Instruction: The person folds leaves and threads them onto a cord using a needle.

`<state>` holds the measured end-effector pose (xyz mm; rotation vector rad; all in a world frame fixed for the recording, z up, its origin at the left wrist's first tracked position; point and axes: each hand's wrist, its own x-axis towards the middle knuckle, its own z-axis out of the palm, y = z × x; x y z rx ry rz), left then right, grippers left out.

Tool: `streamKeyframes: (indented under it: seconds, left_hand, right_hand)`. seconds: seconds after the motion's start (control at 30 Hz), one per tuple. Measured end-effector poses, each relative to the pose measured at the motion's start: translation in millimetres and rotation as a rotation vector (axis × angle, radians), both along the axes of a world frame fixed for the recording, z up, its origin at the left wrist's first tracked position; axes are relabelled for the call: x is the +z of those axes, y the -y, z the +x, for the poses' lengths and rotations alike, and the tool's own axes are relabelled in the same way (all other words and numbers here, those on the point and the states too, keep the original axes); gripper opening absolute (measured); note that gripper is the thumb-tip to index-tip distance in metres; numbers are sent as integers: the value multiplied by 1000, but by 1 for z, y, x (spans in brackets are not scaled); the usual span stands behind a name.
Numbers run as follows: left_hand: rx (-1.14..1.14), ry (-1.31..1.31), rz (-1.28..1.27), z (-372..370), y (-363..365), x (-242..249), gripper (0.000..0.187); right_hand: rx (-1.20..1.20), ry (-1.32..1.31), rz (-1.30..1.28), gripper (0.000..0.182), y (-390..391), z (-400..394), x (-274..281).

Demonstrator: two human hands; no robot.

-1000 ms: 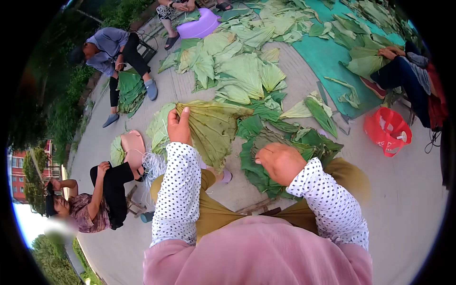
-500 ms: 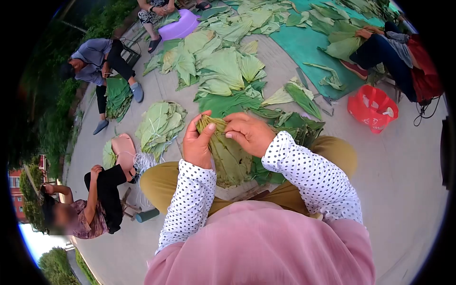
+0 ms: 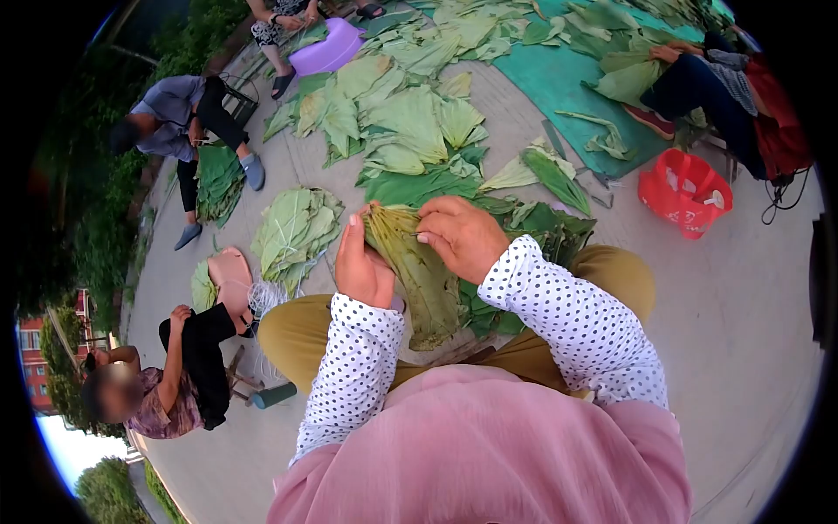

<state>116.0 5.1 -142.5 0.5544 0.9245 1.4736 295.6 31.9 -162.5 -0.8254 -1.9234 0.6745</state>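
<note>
A folded, yellowish-green lotus leaf (image 3: 426, 301) hangs between my hands, its gathered ribs at the top and its ragged lower edge over my lap. My left hand (image 3: 365, 266) is cupped along the leaf's left side near the gathered end, fingers pointing up; part of its grip is hidden behind the leaf. With thumb and fingertips, my right hand (image 3: 463, 237) pinches the right edge near the top. Darker green leaves (image 3: 550, 231) lie just beyond my right hand. A tied stack of pale leaves (image 3: 297, 229) lies to the left.
Many leaves (image 3: 419, 122) are spread ahead, some on a green sheet (image 3: 559, 96). A red bag (image 3: 685, 194) stands right, a purple basin (image 3: 330, 48) ahead. White string (image 3: 269, 299) and a green cylinder (image 3: 272, 396) lie left. Several people sit around with leaves.
My left hand has loosened its thumb-and-finger pinch on the gathered ribs and straightened beside the leaf. The leaf has turned and looks narrower. My right hand stays at its edge.
</note>
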Motion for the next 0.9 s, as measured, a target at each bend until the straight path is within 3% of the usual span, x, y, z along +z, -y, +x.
streamKeyframes:
  seconds: [0.23, 0.27, 0.3, 0.37, 0.4, 0.5, 0.53, 0.6, 0.7, 0.9]
  left_hand:
    - [79, 111, -67, 1, 1, -7, 36]
    - [86, 110, -66, 3, 3, -6, 36]
    - [39, 73, -28, 6, 4, -3, 35]
    - [95, -34, 4, 7, 4, 16, 34]
    - [149, -241, -4, 16, 16, -13, 33]
    - [189, -505, 99, 8, 14, -6, 28]
    - [300, -508, 178, -25, 6, 13, 28]
    - [246, -657, 227, -36, 4, 6, 22]
    - [339, -636, 272, -52, 7, 10, 21]
    - [311, -619, 215, -73, 22, 22, 18]
  right_hand:
    - [107, -21, 76, 8, 0, -1, 3]
    - [156, -53, -54, 8, 2, 0, 3]
    - [216, -90, -174, 8, 2, -2, 4]
    - [223, -166, -146, 7, 1, -5, 3]
    - [144, -135, -307, 7, 26, 17, -13]
    - [186, -104, -205, 5, 15, 23, -1]
    - [222, -154, -237, 5, -3, -4, 16]
    - [222, -188, -320, 6, -9, 3, 18]
    - [187, -192, -331, 7, -15, 7, 18]
    - [164, -141, -201, 9, -26, 7, 9]
